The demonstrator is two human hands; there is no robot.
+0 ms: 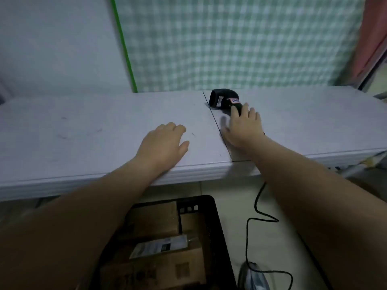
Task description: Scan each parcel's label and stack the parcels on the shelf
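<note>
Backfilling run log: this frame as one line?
left hand resting on white shelf top | right hand touching black handheld scanner | brown cardboard parcels in black plastic crate below shelf

1. You are in a small parcel-handling corner, more makeshift back room than proper warehouse.
2. A black crate (217, 216) on the pale floor (272, 248) holds cardboard parcels (155, 220), one bearing a printed label (161, 245).
3. A handheld barcode scanner (223, 100) lies on the plain white desk (83, 130), its cable (256, 208) trailing to the floor.
4. Green-checked cloth (230, 42) hangs behind as a backdrop.
</note>
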